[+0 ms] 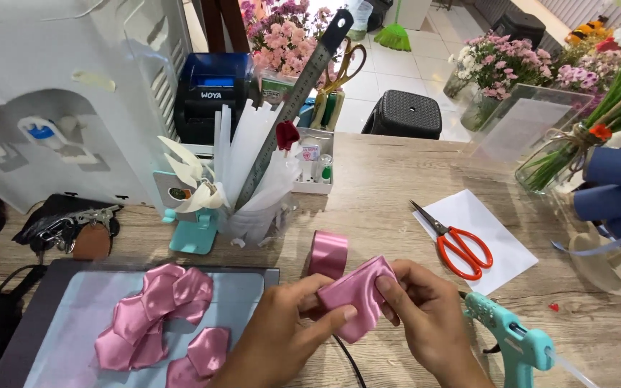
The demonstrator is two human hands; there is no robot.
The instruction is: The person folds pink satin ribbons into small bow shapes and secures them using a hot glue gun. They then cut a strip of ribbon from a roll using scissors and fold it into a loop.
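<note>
**A:** so both hands are on that folded pink ribbon piece point(357, 293) just above the tabletop point(382, 187). Left hand point(282, 338) pinches its near edge with the thumb on top, right hand point(425, 316) is curled round the far side with fingertips tucked into the fold. Both closed on it, neither one spread wide

**B:** yeah, and satin is slippery stuff. My guess is if either pinch eases off, the fold springs open and the shape is gone

**A:** agreed. The spool point(328, 253) sits right behind the hands, looks like it's touching or nearly touching the piece. A tug could roll it away, I reckon

**B:** what worries me more is the glue gun point(515, 341) just beside the right wrist, nozzle end pointing toward the hand. If it's hot, an elbow drift right could mean a burn or a smear on the ribbon. Can't tell if it's on though

**A:** finished petals point(156, 316) are on the tray point(249, 302) to the left, near the left forearm. A sweep that way would scatter them

**B:** scissors point(458, 244) are well apart on the white paper point(497, 237), no worry there
</note>
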